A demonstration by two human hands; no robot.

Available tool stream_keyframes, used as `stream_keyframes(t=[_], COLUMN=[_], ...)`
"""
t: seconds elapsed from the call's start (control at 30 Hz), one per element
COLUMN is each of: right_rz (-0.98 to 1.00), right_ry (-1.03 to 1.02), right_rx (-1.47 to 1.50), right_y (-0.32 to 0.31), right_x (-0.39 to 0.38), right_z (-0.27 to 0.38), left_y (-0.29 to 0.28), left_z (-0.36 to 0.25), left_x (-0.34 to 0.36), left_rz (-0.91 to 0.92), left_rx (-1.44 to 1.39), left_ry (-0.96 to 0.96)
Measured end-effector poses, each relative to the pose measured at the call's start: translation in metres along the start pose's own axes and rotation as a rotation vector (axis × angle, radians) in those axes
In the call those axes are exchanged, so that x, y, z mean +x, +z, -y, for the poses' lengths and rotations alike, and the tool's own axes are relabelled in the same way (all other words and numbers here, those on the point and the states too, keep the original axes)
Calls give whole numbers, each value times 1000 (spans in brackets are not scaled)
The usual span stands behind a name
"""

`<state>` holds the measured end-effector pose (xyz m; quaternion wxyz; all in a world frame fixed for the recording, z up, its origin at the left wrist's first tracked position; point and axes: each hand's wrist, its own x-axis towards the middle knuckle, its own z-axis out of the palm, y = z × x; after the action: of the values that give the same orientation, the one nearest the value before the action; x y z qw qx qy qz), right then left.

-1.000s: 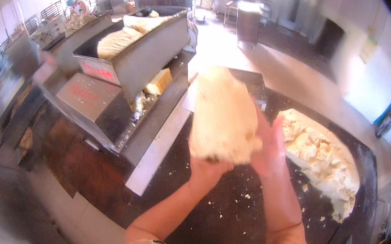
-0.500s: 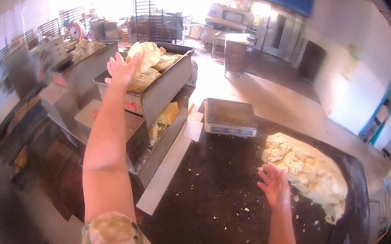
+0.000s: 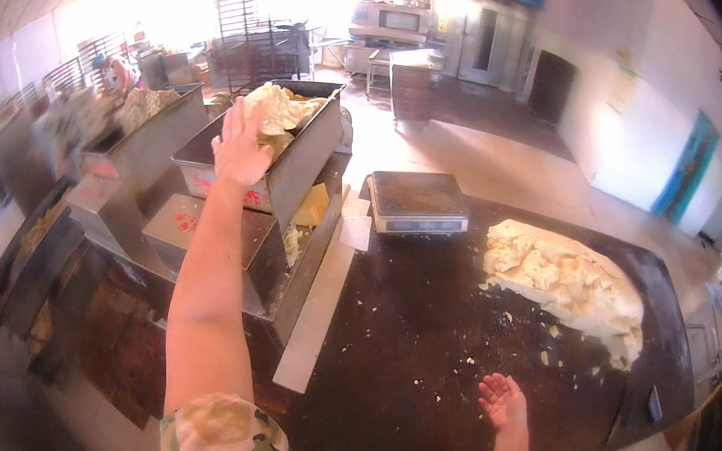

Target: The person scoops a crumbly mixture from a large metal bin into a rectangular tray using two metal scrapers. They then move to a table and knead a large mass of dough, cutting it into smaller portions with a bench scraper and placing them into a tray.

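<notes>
Dough (image 3: 275,108) now sits in the metal bin (image 3: 297,165) at eleven o'clock; our left hand (image 3: 239,146) lets go, open. Our right hand (image 3: 501,400) hangs open over the dark surface (image 3: 415,347).

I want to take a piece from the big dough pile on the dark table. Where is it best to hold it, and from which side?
Probably grip the near-left edge of the dough pile, coming from the bare table side. There the mass looks already torn into loose, lumpy chunks, while its far-right part lies flatter and smoother. The right hand hovers open nearest that edge; the left hand is pressing dough in the metal hopper.
</notes>
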<state>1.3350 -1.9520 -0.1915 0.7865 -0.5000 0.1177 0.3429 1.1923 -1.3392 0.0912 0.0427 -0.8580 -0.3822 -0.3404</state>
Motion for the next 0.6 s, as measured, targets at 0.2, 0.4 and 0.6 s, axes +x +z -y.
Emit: stream_keyframes(t=[0.2,0.4,0.6], right_rz=[-63,2,-175], right_ry=[5,-28,-85], right_rx=[-1,0,-76], right_y=[-3,-15,-35], right_x=[-39,-55,-74], right_z=[-24,-45,-73], left_y=[-20,-41,-28], left_z=[3,4,10], left_x=[-8,-21,-51], left_rz=[340,482,104], left_rx=[-10,32,47], left_ry=[122,74,182])
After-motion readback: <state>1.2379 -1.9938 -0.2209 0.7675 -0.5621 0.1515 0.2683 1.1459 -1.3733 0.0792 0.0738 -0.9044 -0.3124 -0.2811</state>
